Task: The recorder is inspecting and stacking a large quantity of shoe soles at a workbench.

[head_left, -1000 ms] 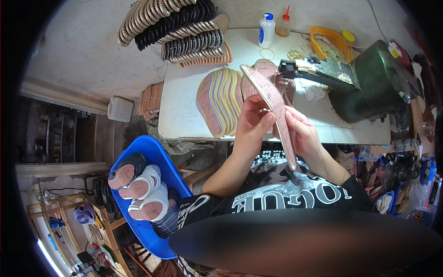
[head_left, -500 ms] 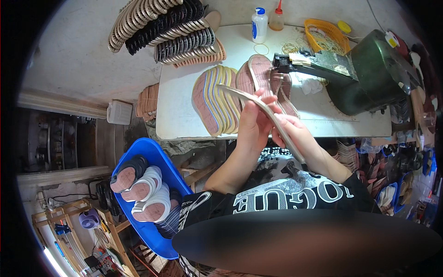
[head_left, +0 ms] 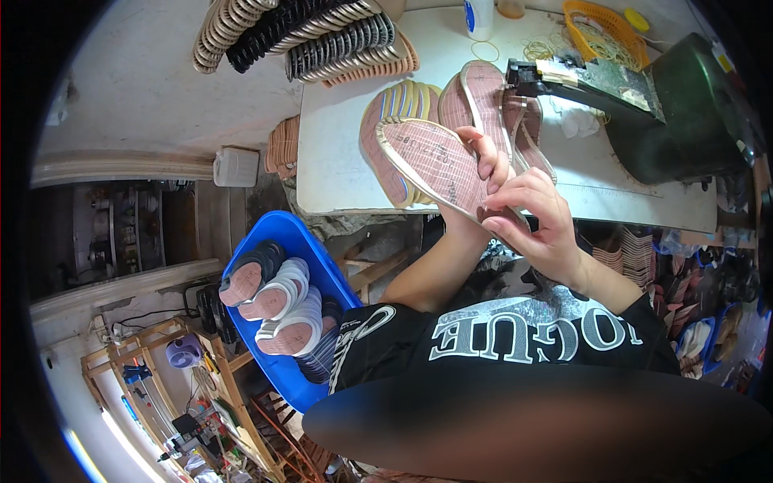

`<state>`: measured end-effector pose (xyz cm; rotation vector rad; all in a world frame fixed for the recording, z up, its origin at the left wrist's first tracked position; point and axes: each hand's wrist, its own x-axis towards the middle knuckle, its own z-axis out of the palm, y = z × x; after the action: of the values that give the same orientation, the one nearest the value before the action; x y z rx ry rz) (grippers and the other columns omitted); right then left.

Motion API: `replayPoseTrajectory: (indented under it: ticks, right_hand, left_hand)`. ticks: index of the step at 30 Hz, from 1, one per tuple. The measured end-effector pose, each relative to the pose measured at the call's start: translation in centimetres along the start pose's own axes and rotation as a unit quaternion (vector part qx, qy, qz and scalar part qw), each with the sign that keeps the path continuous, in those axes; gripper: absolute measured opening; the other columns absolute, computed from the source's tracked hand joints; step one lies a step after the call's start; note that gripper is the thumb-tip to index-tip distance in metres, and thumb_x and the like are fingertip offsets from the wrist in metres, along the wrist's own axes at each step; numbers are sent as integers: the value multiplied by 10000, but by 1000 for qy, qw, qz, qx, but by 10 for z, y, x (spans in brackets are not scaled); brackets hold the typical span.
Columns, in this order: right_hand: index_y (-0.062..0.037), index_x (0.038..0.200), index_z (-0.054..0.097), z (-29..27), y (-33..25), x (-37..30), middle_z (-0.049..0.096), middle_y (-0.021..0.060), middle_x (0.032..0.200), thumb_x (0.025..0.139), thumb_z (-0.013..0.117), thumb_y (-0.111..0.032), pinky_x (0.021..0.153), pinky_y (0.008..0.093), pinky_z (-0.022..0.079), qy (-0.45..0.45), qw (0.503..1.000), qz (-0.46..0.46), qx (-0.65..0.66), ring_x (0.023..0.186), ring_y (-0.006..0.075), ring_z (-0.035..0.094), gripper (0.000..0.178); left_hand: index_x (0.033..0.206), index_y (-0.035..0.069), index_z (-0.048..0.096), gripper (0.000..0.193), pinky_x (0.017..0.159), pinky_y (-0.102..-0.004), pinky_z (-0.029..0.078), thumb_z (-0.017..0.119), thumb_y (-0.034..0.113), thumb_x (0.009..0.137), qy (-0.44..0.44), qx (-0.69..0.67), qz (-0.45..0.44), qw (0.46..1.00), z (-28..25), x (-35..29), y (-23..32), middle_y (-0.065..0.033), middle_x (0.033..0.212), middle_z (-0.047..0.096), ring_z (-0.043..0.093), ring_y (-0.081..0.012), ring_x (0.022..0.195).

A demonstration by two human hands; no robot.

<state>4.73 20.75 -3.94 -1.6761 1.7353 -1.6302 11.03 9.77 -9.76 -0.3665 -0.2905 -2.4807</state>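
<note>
Both my hands hold one pink shoe sole with a pale rim, its patterned face turned up toward me. My left hand grips its far long edge from behind. My right hand pinches the end nearest me. The sole hangs above the front edge of a white table. Just behind it on the table lies a fanned stack of pink soles, and more pink soles lie to the right of that stack.
A dark green machine stands on the table's right, an orange basket and a white bottle behind. Rows of black and beige soles lie at the back left. A blue bin of stacked soles sits lower left.
The sole was held edge-on and nearly upright; my hands have turned it flat and swung its far end to the left, so its patterned face now shows.
</note>
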Motion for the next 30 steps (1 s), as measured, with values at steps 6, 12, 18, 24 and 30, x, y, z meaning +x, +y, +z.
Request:
replayPoseTrajectory:
  ticks: [6, 12, 18, 24, 30]
  right_hand:
    - [-55, 886, 666, 4, 3, -4, 643, 47, 850, 748, 740, -46, 703, 322, 434, -5, 998, -6, 66, 771, 208, 573, 157]
    - [-43, 844, 646, 2, 3, -1, 624, 61, 812, 736, 737, -30, 703, 335, 442, 12, 999, 5, 40, 766, 228, 583, 142]
    - [-43, 884, 542, -4, 8, 0, 540, 93, 856, 819, 658, -70, 783, 362, 407, -44, 998, 44, 30, 851, 267, 530, 136]
    - [-48, 890, 514, -14, 10, -2, 525, 82, 893, 868, 618, -109, 820, 367, 397, -140, 978, -1, 156, 890, 272, 508, 124]
    - [-27, 952, 557, -13, 13, 0, 562, 97, 910, 857, 652, -137, 803, 345, 420, -50, 982, 103, 147, 870, 233, 540, 173]
  left_hand:
    - [1223, 12, 464, 482, 530, -317, 435, 527, 383, 921, 10, 96, 30, 995, -6, 1, 0, -112, 791, 443, 471, -209, 627]
    - [1192, 5, 454, 685, 513, -310, 444, 556, 588, 846, -2, 140, 59, 988, -13, -1, 2, -113, 756, 450, 480, -211, 576]
    - [1180, 6, 455, 938, 534, -321, 438, 498, 816, 711, 39, 219, 68, 972, -20, -1, -2, -89, 717, 431, 468, -196, 577]
    - [1216, 23, 465, 841, 514, -335, 431, 515, 742, 782, -5, 99, 13, 995, -30, 5, 15, -107, 777, 452, 480, -234, 596]
    - [1189, 14, 483, 845, 488, -329, 439, 586, 724, 742, -60, 183, 44, 980, -40, 9, 14, -123, 775, 477, 495, -224, 597]
